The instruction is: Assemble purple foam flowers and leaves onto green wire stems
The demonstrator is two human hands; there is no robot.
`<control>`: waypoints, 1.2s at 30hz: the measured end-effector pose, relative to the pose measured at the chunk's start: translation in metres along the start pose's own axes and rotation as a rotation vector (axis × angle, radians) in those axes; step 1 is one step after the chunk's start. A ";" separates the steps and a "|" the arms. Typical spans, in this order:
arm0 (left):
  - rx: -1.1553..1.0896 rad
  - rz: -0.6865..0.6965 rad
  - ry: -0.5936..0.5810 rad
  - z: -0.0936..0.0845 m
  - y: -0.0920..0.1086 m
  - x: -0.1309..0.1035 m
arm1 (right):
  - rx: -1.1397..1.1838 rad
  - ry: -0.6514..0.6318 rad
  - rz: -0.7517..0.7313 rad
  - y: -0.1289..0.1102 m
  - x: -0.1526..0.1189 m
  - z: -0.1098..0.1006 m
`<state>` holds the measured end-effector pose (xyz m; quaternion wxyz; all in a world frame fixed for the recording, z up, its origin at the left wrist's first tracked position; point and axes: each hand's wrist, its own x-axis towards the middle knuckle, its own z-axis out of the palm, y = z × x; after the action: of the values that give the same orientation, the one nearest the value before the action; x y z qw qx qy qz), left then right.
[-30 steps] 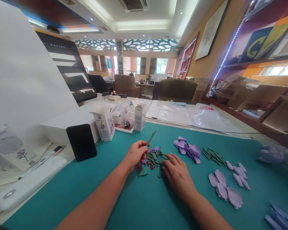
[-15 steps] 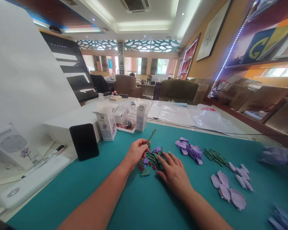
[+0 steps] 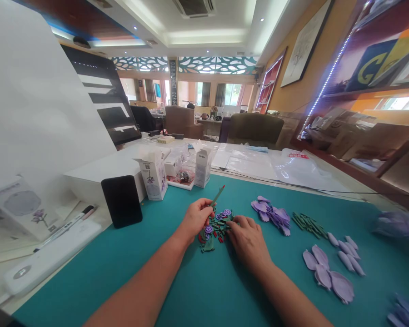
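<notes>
Green stem (image 3: 218, 195) | left hand (image 3: 196, 218) pinching | right hand (image 3: 248, 236) at parts (image 3: 219, 223), grip unclear | tray (image 3: 180, 184) holds packet (image 3: 184, 176)

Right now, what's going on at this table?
A person's left hand holds a thin green stick with a red tip above a green mat. The right hand is at a heap of small green, red and purple parts. Purple petal-like pieces and green rods lie in separate groups to the right.

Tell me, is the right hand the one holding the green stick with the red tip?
No, the left hand holds the green stick, while the right hand rests at the small loose parts.
</notes>
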<state>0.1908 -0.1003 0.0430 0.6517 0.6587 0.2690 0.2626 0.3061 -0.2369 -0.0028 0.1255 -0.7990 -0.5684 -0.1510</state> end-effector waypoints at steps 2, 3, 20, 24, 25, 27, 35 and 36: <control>-0.002 0.003 -0.002 0.000 0.000 0.000 | -0.028 -0.032 0.019 -0.004 0.006 -0.006; -0.003 0.005 -0.003 0.000 0.001 -0.001 | -0.037 -0.054 0.026 -0.006 0.008 -0.009; 0.114 0.000 -0.074 0.006 -0.001 -0.002 | -0.034 -0.222 0.100 -0.007 0.033 -0.012; 0.171 0.016 -0.097 0.007 -0.003 -0.003 | 0.019 -0.199 0.135 -0.005 0.035 -0.007; 0.188 0.027 -0.100 0.007 -0.003 -0.003 | 0.038 -0.193 0.143 -0.005 0.035 -0.005; 0.220 0.042 -0.104 0.007 -0.004 -0.003 | 0.087 -0.175 0.157 -0.004 0.035 -0.003; 0.288 0.064 -0.130 0.007 0.000 -0.006 | 0.483 -0.056 0.316 0.009 0.032 -0.004; 0.290 0.071 -0.142 0.007 0.001 -0.007 | 0.559 -0.046 0.343 0.013 0.032 -0.005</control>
<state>0.1904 -0.1103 0.0440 0.5575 0.7718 0.2342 0.1967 0.3280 -0.2151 0.0138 0.3508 -0.8209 -0.4477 0.0522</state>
